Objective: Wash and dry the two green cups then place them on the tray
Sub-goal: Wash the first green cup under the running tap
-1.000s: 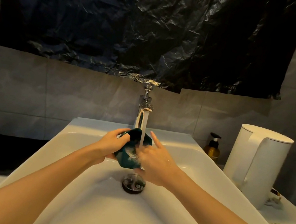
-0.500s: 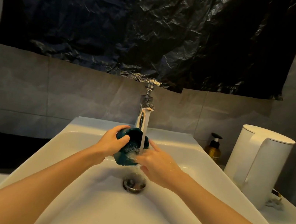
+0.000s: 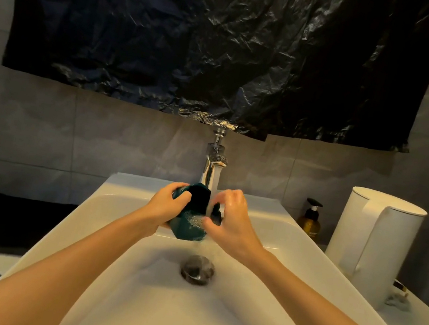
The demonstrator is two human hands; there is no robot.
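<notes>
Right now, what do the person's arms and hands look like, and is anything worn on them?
Both forearms are bare up to the frame edge: no sleeves show. The left hand and the right hand wear no gloves, and no watch, bracelet or ring is visible. The right hand looks wet and shiny.

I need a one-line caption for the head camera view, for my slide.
Both hands, left and right, hold a green cup under the running tap above a white sink.
</notes>
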